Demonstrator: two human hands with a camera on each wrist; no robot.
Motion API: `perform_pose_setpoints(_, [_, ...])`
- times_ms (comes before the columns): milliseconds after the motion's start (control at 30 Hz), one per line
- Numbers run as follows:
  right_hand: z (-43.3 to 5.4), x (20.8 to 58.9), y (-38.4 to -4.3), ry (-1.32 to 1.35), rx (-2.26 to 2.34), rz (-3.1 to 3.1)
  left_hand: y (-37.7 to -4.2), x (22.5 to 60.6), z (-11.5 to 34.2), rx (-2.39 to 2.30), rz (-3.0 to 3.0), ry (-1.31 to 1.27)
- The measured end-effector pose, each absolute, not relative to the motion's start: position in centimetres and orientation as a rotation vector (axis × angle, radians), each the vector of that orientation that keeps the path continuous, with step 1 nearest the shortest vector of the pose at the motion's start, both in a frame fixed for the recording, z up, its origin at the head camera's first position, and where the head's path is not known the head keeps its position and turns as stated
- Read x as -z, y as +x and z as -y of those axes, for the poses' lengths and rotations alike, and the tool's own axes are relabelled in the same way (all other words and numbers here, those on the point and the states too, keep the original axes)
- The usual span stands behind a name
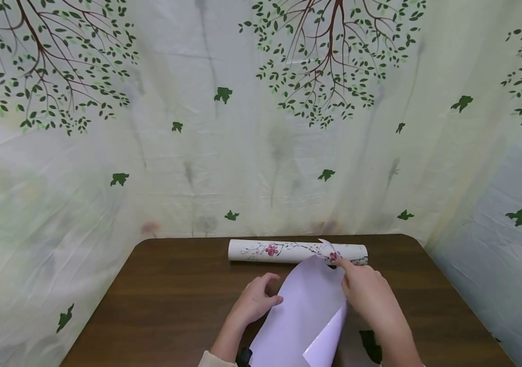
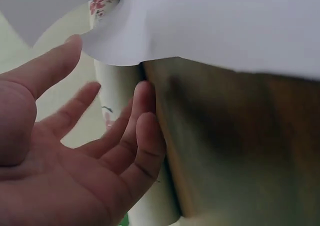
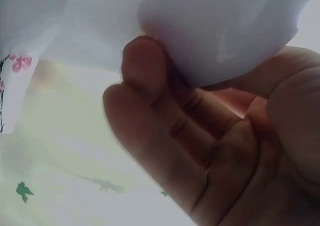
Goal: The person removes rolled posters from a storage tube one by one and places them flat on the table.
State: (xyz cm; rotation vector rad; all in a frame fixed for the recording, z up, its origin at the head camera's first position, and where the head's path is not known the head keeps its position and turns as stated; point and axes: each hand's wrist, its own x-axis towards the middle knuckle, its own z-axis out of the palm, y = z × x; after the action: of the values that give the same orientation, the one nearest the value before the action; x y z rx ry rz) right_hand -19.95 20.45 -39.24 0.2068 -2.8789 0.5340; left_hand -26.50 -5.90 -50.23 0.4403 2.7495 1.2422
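A white, slightly glossy sheet of paper (image 1: 309,306) stands curved above the near part of the table, its right edge folded over. My right hand (image 1: 371,293) pinches its upper right edge; in the right wrist view, the fingers (image 3: 145,66) lie against the paper (image 3: 210,41). To the left of the sheet, my left hand (image 1: 255,300) has its thumb and fingers spread and loosely bent, holding nothing. In the left wrist view, the paper's lower edge (image 2: 200,46) passes just above that hand (image 2: 85,156). Whether the left thumb touches it I cannot tell.
A white roll of paper printed with pink blossoms and dark branches (image 1: 284,251) lies across the table's far edge. The brown wooden table (image 1: 174,290) has rounded far corners. Behind it hangs a pale cloth (image 1: 252,153) with tree and leaf prints. A dark green leaf-shaped patch (image 1: 370,346) shows near the right forearm.
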Motion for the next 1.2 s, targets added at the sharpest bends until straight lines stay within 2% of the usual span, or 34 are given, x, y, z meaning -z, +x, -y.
perform_pose_setpoints(400, [-21.9, 38.0, -19.8, 0.328, -0.641, 2.772, -27.3, 51.1, 6.4, -1.329, -2.704, 0.532])
perform_pose_setpoints(567, [-23.5, 38.1, -20.1, 0.316, -0.695, 2.741, -27.4, 50.2, 7.3, -1.391, -2.713, 0.44])
perform_pose_setpoints(1200, [-26.9, 42.2, -23.8, 0.329, -1.191, 2.661, -27.8, 49.4, 9.1, -1.691, -2.687, 0.286])
